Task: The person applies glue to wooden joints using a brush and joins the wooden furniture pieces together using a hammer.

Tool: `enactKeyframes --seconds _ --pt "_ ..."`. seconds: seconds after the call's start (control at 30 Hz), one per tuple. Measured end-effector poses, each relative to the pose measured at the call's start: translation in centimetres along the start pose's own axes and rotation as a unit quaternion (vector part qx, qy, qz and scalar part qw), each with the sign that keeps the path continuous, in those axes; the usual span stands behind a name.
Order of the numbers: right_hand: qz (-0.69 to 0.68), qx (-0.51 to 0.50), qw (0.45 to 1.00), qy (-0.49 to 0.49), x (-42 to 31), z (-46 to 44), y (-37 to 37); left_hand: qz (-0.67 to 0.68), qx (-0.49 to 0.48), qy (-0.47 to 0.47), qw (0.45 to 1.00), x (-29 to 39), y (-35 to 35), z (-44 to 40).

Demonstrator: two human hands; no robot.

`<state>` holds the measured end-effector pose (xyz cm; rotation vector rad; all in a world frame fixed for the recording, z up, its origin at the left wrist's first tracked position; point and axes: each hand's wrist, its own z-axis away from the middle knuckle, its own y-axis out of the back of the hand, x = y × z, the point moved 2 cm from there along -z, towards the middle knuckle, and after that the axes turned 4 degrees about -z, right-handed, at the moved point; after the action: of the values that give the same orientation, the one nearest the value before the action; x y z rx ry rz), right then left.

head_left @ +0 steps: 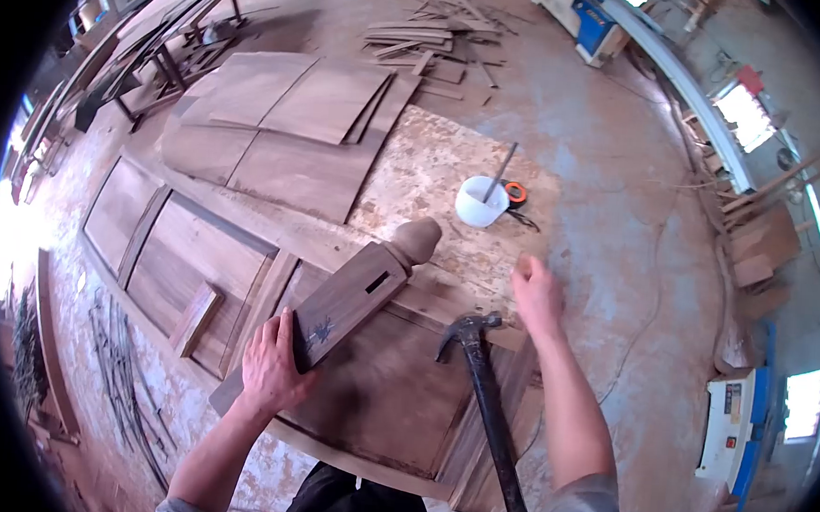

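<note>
My left hand (274,362) grips the lower part of a square wooden leg (346,299), which lies slantwise over a framed wood panel (393,386). The leg has a turned knob (418,240) at its far end, a dark slot cut in one face, and a dark blue scribble near my fingers. My right hand (537,297) is curled closed over the right edge of the work surface; whatever it may hold is hidden. A claw hammer (490,402) lies between my hands, head away from me, apart from both.
On the speckled board (435,154) ahead stands a white tub (481,201) with a stick in it, beside an orange-and-black tape roll (515,194). Large flat panels (288,108) lie to the far left. Wood scraps (433,37) litter the floor, and a blue-and-white machine (735,431) stands right.
</note>
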<state>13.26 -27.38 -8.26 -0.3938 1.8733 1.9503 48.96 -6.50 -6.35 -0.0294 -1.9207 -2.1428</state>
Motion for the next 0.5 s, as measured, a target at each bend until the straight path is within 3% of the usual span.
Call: enactKeyframes --seconds 0.1,0.17,0.3,0.37,0.4,0.5 --pt "-0.089 -0.012 0.995 0.033 -2.0 -4.1 -1.7 -0.021 -0.023 0.041 0.999 0.1 -0.1 -0.2" --pt "-0.05 -0.009 0.998 0.049 -3.6 -5.8 -2.3 -0.02 -0.046 0.069 0.996 0.7 0.2 -0.7" --pt "-0.041 -0.005 0.997 0.065 -3.6 -9.2 -4.4 -0.024 -0.016 0.039 0.999 0.5 0.1 -0.7" --pt "-0.104 0.054 0.979 0.168 -1.0 -11.6 -7.3 -0.005 -0.045 0.066 0.997 0.8 1.1 -0.9" --pt "-0.123 0.03 0.983 0.13 -1.1 -12.0 -7.3 0.022 -0.03 0.042 0.998 0.0 0.6 -0.9" --pt "-0.085 0.038 0.979 0.18 -1.4 -12.7 -7.3 0.001 -0.02 0.034 0.999 -0.6 0.2 -0.5"
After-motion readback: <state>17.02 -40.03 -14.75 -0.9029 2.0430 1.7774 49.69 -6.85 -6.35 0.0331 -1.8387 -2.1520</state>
